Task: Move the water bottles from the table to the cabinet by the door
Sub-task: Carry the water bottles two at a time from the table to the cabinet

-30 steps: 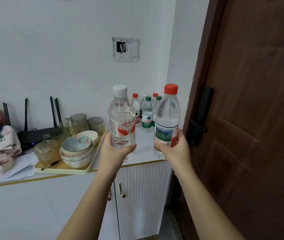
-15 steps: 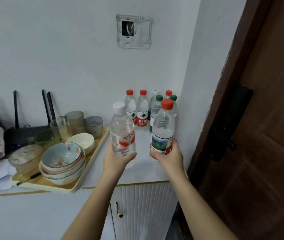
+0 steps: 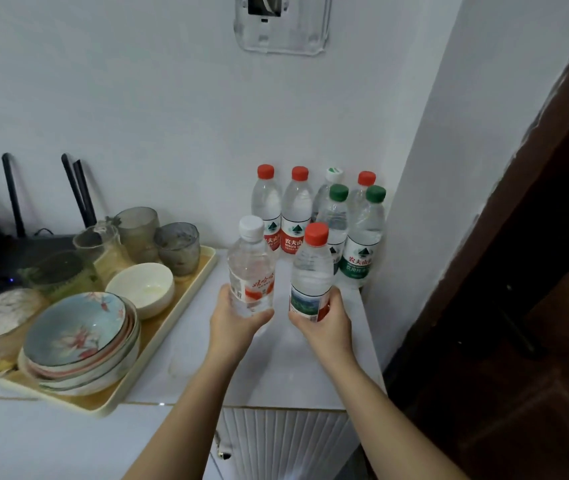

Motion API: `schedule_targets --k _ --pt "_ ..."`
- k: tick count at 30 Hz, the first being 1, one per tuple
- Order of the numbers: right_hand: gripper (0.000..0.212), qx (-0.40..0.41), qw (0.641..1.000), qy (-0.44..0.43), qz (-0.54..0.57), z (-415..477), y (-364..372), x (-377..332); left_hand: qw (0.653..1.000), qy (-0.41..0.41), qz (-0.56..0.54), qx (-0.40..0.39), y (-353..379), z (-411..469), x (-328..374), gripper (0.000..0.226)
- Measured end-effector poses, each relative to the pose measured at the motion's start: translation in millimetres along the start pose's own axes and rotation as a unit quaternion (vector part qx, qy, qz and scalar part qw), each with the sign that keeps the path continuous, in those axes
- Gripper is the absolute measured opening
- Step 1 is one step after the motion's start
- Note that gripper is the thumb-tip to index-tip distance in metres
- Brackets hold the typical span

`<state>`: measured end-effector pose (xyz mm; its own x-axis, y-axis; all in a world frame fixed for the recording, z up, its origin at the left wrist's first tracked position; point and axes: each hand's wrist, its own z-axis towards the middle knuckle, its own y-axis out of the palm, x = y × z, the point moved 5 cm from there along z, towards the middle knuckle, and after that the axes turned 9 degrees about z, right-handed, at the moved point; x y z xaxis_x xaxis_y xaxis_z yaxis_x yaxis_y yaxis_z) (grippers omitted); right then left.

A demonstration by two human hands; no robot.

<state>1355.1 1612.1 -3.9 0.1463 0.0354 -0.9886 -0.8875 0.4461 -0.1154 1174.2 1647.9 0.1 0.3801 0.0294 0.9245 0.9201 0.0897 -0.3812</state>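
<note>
White-capped bottle [image 3: 251, 268] gripped low by left hand [image 3: 236, 323], red-capped bottle [image 3: 311, 271] by right hand [image 3: 326, 325]

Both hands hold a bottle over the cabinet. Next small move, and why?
Probably lower both straight down and let go. The left hand grips the white-capped bottle, the right hand the red-capped bottle, upright over bare cabinet top, just in front of the six bottles standing in the corner.

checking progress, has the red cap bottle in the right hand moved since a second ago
Yes. The red-capped bottle in the right hand has gone inward from the front edge of the cabinet top toward the standing bottles in the corner.
</note>
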Motion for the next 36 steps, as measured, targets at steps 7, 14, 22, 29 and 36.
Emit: schedule_targets --k 7,14,22,29,36 --pt "0.056 0.000 1.000 0.005 0.018 19 5 10 1.000 -0.007 0.011 -0.028 16 24 -8 0.068" --pt "0.069 -0.013 0.998 -0.021 -0.064 43 14 12 0.994 0.024 0.017 -0.107 18 43 -6 0.079" --pt "0.070 0.052 0.994 -0.053 -0.084 47 8 6 0.992 0.040 0.055 -0.104 15 65 -12 0.071" --pt "0.051 0.049 0.992 -0.053 -0.105 65 20 8 0.993 0.060 0.082 -0.062 12 92 -4 0.069" --pt "0.044 0.056 0.984 -0.101 -0.137 83 34 2 0.995 0.055 0.067 -0.041 19 107 5 0.063"
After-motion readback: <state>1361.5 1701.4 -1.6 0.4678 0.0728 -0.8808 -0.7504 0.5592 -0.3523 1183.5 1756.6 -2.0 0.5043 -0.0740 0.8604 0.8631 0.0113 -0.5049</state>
